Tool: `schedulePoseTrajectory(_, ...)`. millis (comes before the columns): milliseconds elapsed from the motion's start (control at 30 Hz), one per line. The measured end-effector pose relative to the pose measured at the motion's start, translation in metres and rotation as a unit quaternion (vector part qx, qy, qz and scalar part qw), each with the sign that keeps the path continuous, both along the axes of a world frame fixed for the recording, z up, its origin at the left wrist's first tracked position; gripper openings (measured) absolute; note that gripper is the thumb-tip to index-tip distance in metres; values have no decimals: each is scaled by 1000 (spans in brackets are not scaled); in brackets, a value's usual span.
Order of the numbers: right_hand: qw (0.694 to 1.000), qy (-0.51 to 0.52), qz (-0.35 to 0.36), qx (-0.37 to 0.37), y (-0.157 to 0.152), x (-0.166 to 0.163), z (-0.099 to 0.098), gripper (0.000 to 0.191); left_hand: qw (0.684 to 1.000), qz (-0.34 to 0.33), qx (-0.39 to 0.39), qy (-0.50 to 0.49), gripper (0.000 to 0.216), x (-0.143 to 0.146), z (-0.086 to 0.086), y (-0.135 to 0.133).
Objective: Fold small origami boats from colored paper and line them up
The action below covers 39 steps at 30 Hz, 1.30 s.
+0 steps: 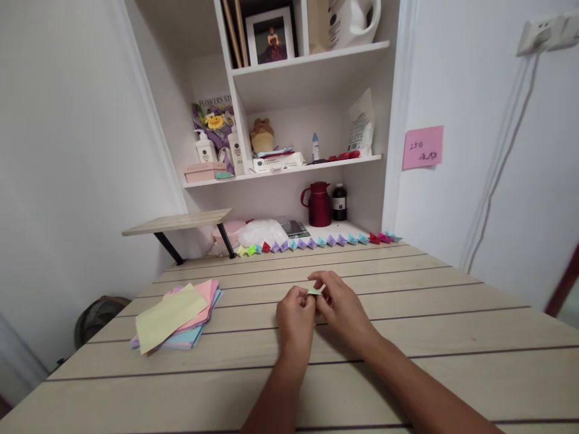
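Between my two hands, just above the middle of the table, is a small folded piece of pale green paper point(313, 292). My left hand point(295, 316) is closed, pinching its left side between thumb and fingers. From the right, my right hand point(339, 304) grips the paper's other side, with the index finger arched over it. Much of the paper is hidden by the fingers. Off to the left lies a loose stack of coloured paper sheets point(174, 316), a yellow one on top, with pink, blue and purple sheets fanned beneath.
A row of small folded paper shapes point(312, 243) in several colours lines the table's back edge. A raised wooden stand point(178, 222) on black legs is at the back left. Behind, a white shelf unit point(289, 175) holds a red jug point(319, 205) and a dark bottle point(339, 204).
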State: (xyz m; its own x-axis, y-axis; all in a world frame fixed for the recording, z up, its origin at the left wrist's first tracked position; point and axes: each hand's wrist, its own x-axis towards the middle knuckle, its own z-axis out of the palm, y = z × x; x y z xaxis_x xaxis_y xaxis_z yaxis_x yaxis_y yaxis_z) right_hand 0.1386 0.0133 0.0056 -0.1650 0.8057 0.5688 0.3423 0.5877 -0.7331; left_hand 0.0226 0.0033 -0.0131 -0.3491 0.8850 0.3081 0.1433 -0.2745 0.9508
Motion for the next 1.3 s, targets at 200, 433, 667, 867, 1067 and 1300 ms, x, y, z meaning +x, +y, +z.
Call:
schedulePoseTrajectory(200,990,99,58,-76,2,0,5,13,1000,-15,4,-3,13,1,3,-2)
schedulePoseTrajectory(433,971,197,30,-129,13,9,6,11,984,-162,15,-73,40,10,10,-8)
schedulePoseTrajectory(667,970,197,35,-136,10,9,7,13,952,-243,-46,-178,57,1,13,-8)
schedulePoseTrajectory(867,981,166,32,-98,12,8,1,11,950,-204,-56,-232,39,-7,7,-2)
schedulePoseTrajectory(1067,976,172,49,-120,14,7,1,20,950,-192,-67,-237,34,-10,6,-2)
schedulePoseTrajectory(1300,929,218,122,-272,7,6,9,29,952,-158,-54,-255,35,-15,5,4)
